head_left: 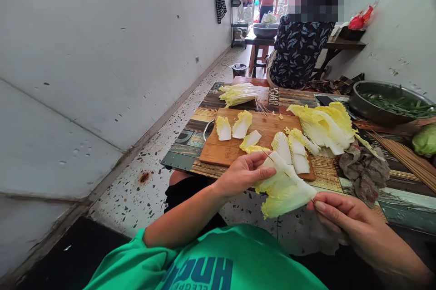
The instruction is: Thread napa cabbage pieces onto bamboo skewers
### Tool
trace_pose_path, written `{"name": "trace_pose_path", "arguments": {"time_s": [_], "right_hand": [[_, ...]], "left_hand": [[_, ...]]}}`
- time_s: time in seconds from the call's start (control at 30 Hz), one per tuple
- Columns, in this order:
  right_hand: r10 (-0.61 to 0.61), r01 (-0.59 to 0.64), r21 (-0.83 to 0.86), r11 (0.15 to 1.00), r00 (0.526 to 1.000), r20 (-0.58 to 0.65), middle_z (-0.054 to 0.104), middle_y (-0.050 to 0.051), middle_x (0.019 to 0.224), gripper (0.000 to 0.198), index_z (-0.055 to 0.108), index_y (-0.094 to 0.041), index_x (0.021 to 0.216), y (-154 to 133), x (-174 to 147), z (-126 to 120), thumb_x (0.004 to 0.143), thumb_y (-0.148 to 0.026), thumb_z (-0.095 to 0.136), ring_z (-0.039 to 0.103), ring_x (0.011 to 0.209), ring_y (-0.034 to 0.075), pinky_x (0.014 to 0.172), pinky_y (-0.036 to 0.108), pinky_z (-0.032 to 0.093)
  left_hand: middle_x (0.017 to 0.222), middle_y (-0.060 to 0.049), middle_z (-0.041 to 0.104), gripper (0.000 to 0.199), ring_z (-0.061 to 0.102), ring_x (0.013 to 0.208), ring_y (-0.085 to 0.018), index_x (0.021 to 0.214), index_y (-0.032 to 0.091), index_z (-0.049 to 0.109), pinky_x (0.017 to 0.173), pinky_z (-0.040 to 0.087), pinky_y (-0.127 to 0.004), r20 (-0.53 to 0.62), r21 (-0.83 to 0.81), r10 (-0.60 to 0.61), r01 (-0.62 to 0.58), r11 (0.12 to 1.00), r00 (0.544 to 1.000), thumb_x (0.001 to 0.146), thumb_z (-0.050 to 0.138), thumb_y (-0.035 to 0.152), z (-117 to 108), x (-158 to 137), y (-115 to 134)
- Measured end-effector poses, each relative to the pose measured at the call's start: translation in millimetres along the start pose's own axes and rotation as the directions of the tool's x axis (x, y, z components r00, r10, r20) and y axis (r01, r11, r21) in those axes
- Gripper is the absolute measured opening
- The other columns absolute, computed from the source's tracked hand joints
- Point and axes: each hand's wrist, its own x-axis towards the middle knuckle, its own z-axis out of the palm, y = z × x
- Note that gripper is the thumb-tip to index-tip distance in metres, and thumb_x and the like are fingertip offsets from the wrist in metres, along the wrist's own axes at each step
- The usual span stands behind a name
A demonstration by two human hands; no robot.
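A pale yellow-white napa cabbage leaf [284, 190] is stretched between my hands, over the near edge of the table. My left hand [241, 174] is closed on its left end, thumb on top. A thin wooden skewer [268, 155] pokes out there and seems to run through the leaf. At the other end, the fingers of my right hand [340, 213] pinch the leaf's right corner; whether they also grip the skewer is hidden. Just beyond, a wooden cutting board [218, 151] carries several cut leaf pieces [242, 124]. Larger loose leaves [327, 129] are piled at its right.
Skewered cabbage leaves [238, 94] lie behind the board. To the right are a crumpled cloth [364, 169], bare skewers [405, 158], a round green cabbage [425, 139] and a metal bowl [361, 99] of greens. Another person [303, 49] sits beyond the table; a wall [102, 54] rises at left.
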Motion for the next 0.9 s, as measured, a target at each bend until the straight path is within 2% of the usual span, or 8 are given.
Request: {"name": "trace_pose_path", "arguments": {"time_s": [0.17,0.27,0.4,0.6,0.77,0.9], "right_hand": [[-0.051,0.052,-0.097,0.994,0.999,0.012,0.034,-0.006,0.058,0.045,0.064,-0.017,0.083,-13.2,1.8,0.1,0.085,-0.062,0.065,0.023,0.051,0.007,0.046,0.023,0.013],[-0.054,0.054,-0.123,0.991,0.999,0.004,0.034,-0.007,0.057,0.048,0.067,-0.017,0.088,-17.9,5.0,-0.3,0.084,-0.065,0.063,0.021,0.050,0.007,0.045,0.023,0.012],[-0.106,0.103,-0.157,0.982,0.994,-0.014,0.041,-0.003,0.062,0.049,0.072,-0.016,0.090,-24.8,9.6,-2.6,0.082,-0.064,0.066,0.027,0.054,0.008,0.048,0.024,0.016],[-0.097,0.101,-0.183,0.978,0.995,0.027,0.040,-0.003,0.059,0.048,0.074,-0.016,0.092,-31.0,7.4,-9.5,0.082,-0.063,0.067,0.029,0.054,0.008,0.048,0.023,0.018],[-0.081,0.083,-0.190,0.978,0.997,0.018,0.043,-0.003,0.059,0.050,0.075,-0.016,0.093,-31.0,4.7,-10.2,0.081,-0.064,0.067,0.030,0.052,0.009,0.045,0.022,0.021],[-0.200,0.180,-0.262,0.948,0.978,-0.055,0.055,0.002,0.060,0.043,0.079,-0.017,0.087,-33.5,1.9,-7.4,0.077,-0.059,0.074,0.044,0.056,0.012,0.049,0.024,0.035]], "left_hand": [[0.089,-0.004,0.074,0.037,0.064,0.080,-0.014,0.091,0.017,0.079,0.075,0.048,-0.024,0.001,0.075,-0.045,0.045,0.996,0.999,0.064,0.088,0.041,-7.0,5.6,1.7],[0.080,-0.002,0.071,0.032,0.059,0.070,-0.010,0.082,0.015,0.078,0.068,0.045,-0.022,-0.029,0.115,-0.004,0.007,0.993,1.000,0.066,0.087,0.041,-8.7,9.4,3.5],[0.069,0.000,0.065,0.033,0.053,0.064,-0.008,0.070,0.013,0.073,0.062,0.041,-0.021,-0.111,0.128,0.057,-0.042,0.991,0.992,0.062,0.089,0.041,-6.8,11.3,4.7],[0.067,0.000,0.067,0.032,0.057,0.064,-0.009,0.064,0.014,0.071,0.064,0.045,-0.023,-0.153,0.014,0.029,-0.027,1.000,0.988,0.056,0.093,0.037,2.4,3.0,6.8],[0.064,0.000,0.067,0.035,0.057,0.060,-0.008,0.059,0.014,0.069,0.059,0.046,-0.022,-0.222,-0.043,0.033,-0.044,0.998,0.975,0.051,0.094,0.037,9.0,-0.6,4.7],[0.065,0.000,0.069,0.034,0.058,0.059,-0.009,0.059,0.014,0.070,0.059,0.047,-0.022,-0.247,-0.029,0.029,-0.037,0.999,0.968,0.051,0.095,0.037,9.7,-3.9,1.8]]}}
